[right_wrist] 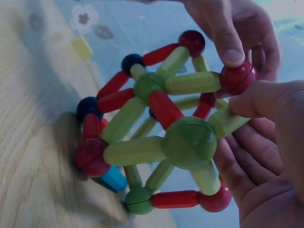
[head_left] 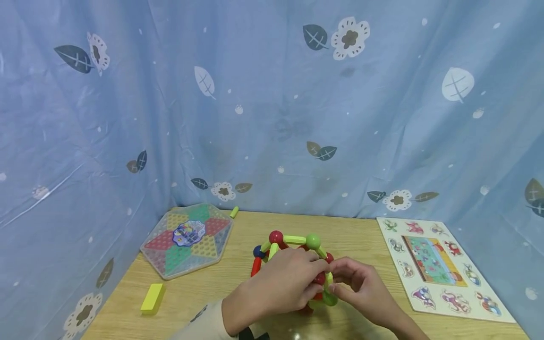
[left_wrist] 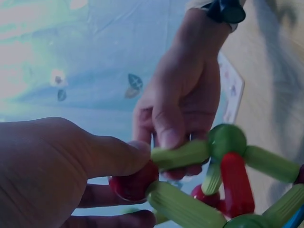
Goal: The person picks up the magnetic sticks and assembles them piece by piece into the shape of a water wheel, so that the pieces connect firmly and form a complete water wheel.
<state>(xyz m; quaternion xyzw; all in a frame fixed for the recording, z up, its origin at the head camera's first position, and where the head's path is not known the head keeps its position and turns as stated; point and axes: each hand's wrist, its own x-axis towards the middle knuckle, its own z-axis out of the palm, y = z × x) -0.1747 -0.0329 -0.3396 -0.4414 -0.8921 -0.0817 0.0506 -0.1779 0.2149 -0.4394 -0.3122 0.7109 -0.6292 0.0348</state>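
Observation:
A framework of ball-and-rod building pieces stands on the table, with green, red and dark blue balls joined by light green and red rods. My left hand reaches over its near side and pinches a red ball between thumb and fingers. From the right, my right hand pinches a light green rod that runs between that red ball and a green ball. A blue rod shows low in the framework in the right wrist view. In the head view my hands hide part of the framework.
A hexagonal Chinese checkers board lies at the left, with a loose light green rod beside its far corner. Nearer me is a yellow block. A white picture puzzle board lies at the right. Blue patterned curtain surrounds the table.

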